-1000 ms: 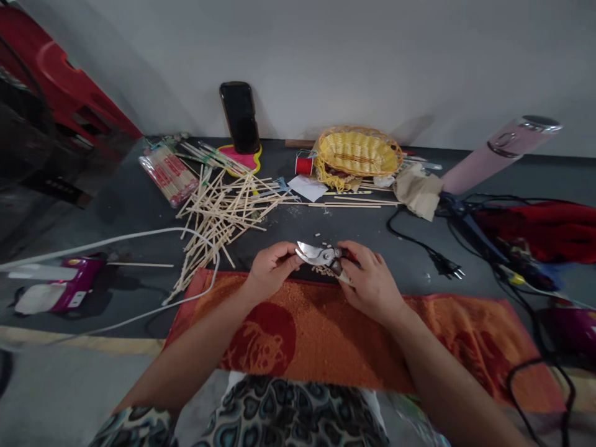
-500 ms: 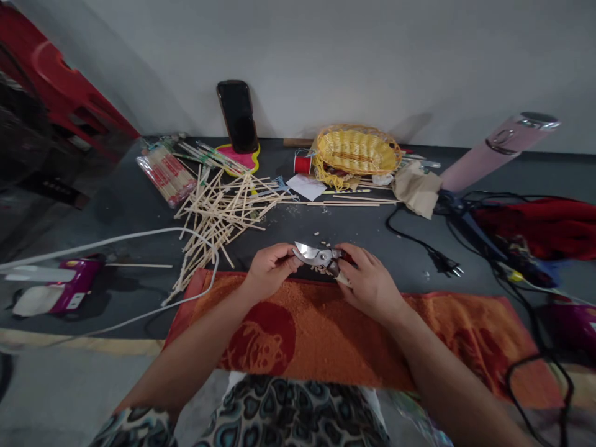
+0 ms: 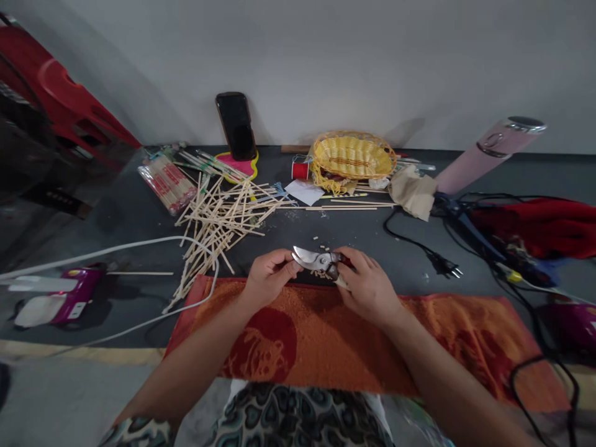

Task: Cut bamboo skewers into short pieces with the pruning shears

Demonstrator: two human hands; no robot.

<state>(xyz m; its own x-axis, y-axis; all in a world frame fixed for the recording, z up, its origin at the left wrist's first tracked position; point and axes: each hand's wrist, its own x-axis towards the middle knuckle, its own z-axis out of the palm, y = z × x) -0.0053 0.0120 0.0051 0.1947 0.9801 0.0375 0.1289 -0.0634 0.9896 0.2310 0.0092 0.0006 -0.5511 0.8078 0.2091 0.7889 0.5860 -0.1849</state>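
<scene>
Table with dark grey flat top (image 3: 288, 234) carries all the things, and along its near edge lies a long orange towel with red figures (image 3: 354, 341). Two bare forearms (image 3: 195, 366) come from below over this towel, both slanting inward, so that the hands nearly meet in the middle, with fingers turned toward each other. Farther back on the left is spread a loose heap of thin pale wooden sticks (image 3: 223, 214), and to the right of it is an oval yellow woven basket (image 3: 354, 155). The right hand (image 3: 372, 285) has its fingers curled around metal pruning shears with dark red and pale handles (image 3: 325, 261), and holds them. These shears are at the far edge of the towel, between both hands, with the blades pointing to the left. The left hand (image 3: 270, 279) makes a narrow pinch of thumb and forefinger, just at the blade tips; I cannot tell whether something is between these fingers. Around the shears lie several short pale pieces (image 3: 315, 238) on the table.
</scene>
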